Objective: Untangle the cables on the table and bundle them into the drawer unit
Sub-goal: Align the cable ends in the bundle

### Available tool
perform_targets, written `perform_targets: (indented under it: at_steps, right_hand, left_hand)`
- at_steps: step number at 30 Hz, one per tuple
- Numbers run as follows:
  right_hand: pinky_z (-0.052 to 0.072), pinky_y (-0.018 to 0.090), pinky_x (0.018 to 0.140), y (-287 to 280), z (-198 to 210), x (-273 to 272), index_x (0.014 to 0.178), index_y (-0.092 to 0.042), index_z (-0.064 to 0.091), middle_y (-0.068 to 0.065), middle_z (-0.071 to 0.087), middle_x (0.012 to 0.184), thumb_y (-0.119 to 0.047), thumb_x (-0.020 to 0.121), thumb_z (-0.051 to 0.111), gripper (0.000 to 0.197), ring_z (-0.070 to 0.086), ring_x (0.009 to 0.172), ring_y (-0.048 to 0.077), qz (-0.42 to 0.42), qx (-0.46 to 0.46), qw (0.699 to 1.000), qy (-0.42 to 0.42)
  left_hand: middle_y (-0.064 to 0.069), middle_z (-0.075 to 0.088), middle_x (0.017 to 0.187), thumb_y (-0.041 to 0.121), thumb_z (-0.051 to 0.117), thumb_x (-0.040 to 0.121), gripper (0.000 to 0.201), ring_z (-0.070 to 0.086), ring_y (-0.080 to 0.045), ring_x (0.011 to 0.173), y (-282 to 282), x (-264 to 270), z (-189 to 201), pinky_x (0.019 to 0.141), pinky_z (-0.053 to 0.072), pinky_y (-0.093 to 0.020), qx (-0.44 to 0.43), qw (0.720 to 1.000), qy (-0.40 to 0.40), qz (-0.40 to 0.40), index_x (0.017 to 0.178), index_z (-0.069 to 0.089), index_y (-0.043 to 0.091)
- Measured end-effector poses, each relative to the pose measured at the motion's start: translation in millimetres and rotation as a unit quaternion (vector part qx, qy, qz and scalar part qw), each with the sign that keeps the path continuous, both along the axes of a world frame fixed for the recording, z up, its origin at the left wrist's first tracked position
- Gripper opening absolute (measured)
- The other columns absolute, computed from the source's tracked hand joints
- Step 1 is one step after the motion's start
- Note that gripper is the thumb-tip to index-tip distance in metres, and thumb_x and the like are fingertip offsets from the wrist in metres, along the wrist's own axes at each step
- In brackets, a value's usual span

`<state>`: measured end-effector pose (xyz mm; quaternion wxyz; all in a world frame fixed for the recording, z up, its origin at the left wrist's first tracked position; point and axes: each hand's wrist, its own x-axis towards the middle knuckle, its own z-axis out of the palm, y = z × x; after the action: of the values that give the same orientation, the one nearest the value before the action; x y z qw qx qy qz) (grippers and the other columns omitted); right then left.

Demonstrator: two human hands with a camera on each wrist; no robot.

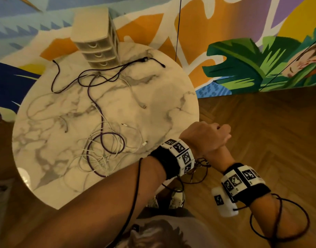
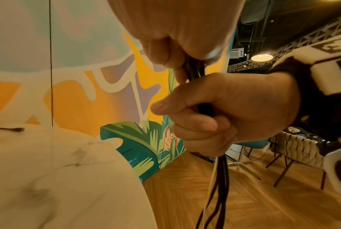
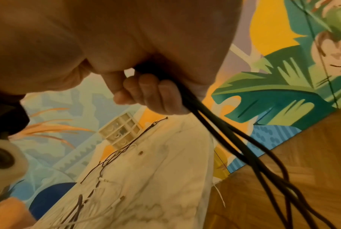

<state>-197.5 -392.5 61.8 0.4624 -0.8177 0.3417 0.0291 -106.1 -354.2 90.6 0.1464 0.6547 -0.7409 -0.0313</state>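
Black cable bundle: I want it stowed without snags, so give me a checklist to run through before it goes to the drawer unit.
1. Both hands grip the bundle: ok. The left hand and right hand both curl round the black cable bundle.
2. Bundle free of the table: ok. It is held past the table's edge, strands hanging over the floor.
3. Loose ends gathered: not ok. Several strands dangle below the right hand.
4. Drawer open: not ok. All visible drawers of the drawer unit look closed.
5. Path to the unit clear: not ok. The dark cables lie in front of it.
6. Other cables untangled: not ok. The white and purple cables are still knotted together.
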Motion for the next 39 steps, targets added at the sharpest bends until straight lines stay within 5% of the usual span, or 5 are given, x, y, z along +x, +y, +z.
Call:
perform_targets:
  at_steps: [14,20,26,31,39]
  right_hand:
    - [0.048,0.036,0.074,15,-36,14,0.093,0.014,0.063,0.03,0.061,0.095,0.011,0.088,0.051,0.013,0.058,0.088,0.037,-0.002,0.019,1.0,-0.004]
    - [0.031,0.02,0.044,24,-35,12,0.053,-0.011,0.041,-0.001,0.041,0.044,-0.017,0.099,0.043,0.047,0.035,0.037,0.008,-0.111,0.126,0.985,-0.039]
    - [0.034,0.031,0.056,30,-49,22,0.043,-0.012,0.043,0.004,0.043,0.045,-0.035,0.101,0.038,0.063,0.037,0.041,0.014,-0.143,0.18,0.972,-0.048]
    - [0.034,0.032,0.059,45,-54,36,0.039,-0.013,0.044,0.001,0.043,0.04,-0.037,0.1,0.04,0.066,0.039,0.041,0.012,-0.14,0.207,0.967,-0.044]
    - [0.032,0.021,0.056,85,-46,48,0.075,-0.006,0.072,0.008,0.051,0.045,-0.051,0.097,0.033,0.063,0.041,0.039,0.006,-0.048,0.235,0.97,-0.026]
  left_hand:
    - [-0.008,0.065,0.076,0.027,0.064,0.087,0.02,0.059,-0.025,0.049,26,17,-11,0.043,0.03,-0.024,0.023,0.999,-0.028,0.017,0.088,0.058,0.008]
    - [-0.005,0.059,0.081,0.041,0.037,0.099,0.031,0.056,-0.022,0.07,59,55,-8,0.06,0.039,-0.031,0.119,0.942,0.233,0.208,0.096,0.05,0.013]
    - [-0.014,0.063,0.108,0.014,0.043,0.093,0.024,0.061,-0.032,0.097,152,88,-60,0.072,0.044,-0.034,0.453,0.872,-0.085,0.166,0.106,0.06,0.006]
    - [-0.011,0.053,0.13,0.015,0.034,0.099,0.03,0.053,-0.029,0.117,182,84,-94,0.095,0.042,-0.036,0.437,0.87,-0.041,0.227,0.125,0.05,0.011]
    - [0.001,0.058,0.104,0.035,0.04,0.091,0.025,0.059,-0.023,0.082,170,61,-41,0.061,0.029,-0.029,0.238,0.944,0.015,0.229,0.108,0.049,0.02]
